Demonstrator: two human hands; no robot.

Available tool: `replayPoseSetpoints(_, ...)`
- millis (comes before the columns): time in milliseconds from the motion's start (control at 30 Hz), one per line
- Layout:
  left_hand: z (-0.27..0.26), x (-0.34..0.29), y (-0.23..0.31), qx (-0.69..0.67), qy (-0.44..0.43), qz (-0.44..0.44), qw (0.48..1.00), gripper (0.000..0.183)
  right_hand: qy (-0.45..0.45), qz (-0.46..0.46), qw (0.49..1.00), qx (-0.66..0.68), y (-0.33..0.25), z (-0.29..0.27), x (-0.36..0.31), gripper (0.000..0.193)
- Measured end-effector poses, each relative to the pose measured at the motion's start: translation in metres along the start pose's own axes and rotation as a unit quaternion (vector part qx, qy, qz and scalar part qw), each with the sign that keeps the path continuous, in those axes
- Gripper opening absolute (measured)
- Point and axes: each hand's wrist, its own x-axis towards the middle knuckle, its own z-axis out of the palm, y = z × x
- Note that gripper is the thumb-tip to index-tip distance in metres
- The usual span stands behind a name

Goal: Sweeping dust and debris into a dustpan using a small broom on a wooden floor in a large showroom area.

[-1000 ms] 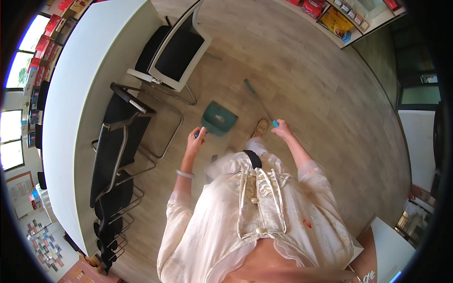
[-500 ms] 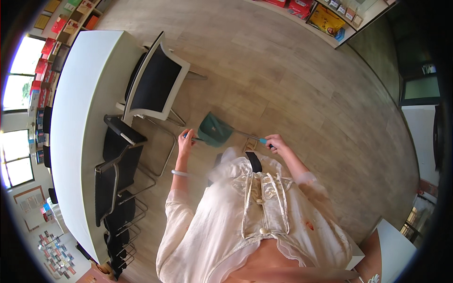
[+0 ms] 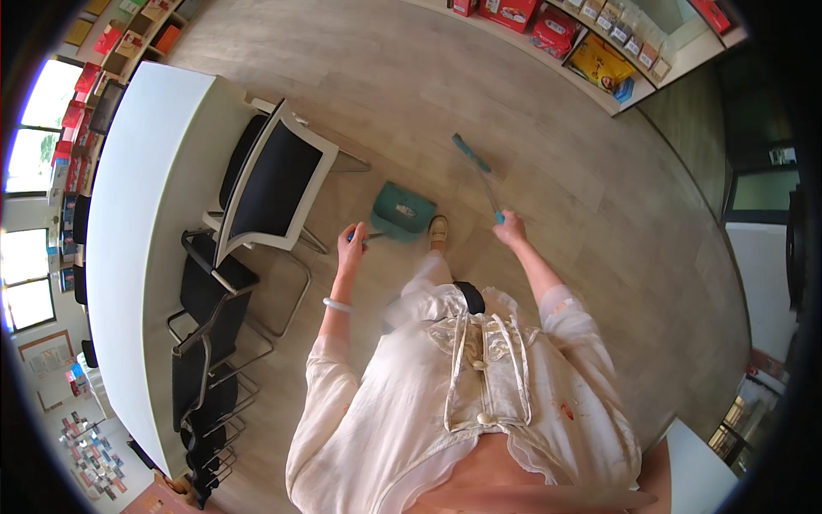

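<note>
My left hand (image 3: 352, 242) is closed around the handle of a teal dustpan (image 3: 390, 199), which is held low in front of me, just left of my shoe (image 3: 438, 231). Something small and pale shows inside the pan, too unclear to name. In my right hand (image 3: 510, 230) is the grip of a broom (image 3: 494, 194) with a thin pale stick. Its teal head (image 3: 471, 152) points away from me over the floor, apart from the dustpan and farther out to the right of it.
A long white table (image 3: 141, 197) runs along the left. Black chairs, one with a white frame (image 3: 276, 184), line its side. Shelves with red packages (image 3: 555, 32) stand at the far right. Wood-look floor (image 3: 599, 214) spreads ahead and to the right.
The broom has swung away from the dustpan, outward and to the right. The dustpan has shifted slightly right, with its inside now more in view. One foot has stepped forward.
</note>
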Motion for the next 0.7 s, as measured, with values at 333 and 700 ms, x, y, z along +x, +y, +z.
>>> replayPoseSetpoints(333, 0.059, 0.087, 0.063, -0.01, -0.02, -0.025, 0.999, 0.03, -0.253, 0.095, 0.947, 0.172, -0.038, -0.039, 0.056, 0.042)
replayPoseSetpoints(700, 0.103, 0.147, 0.115, -0.018, 0.0, -0.036, 0.999, 0.029, -0.043, -0.06, 0.996, 0.041, -0.071, -0.107, 0.204, 0.027)
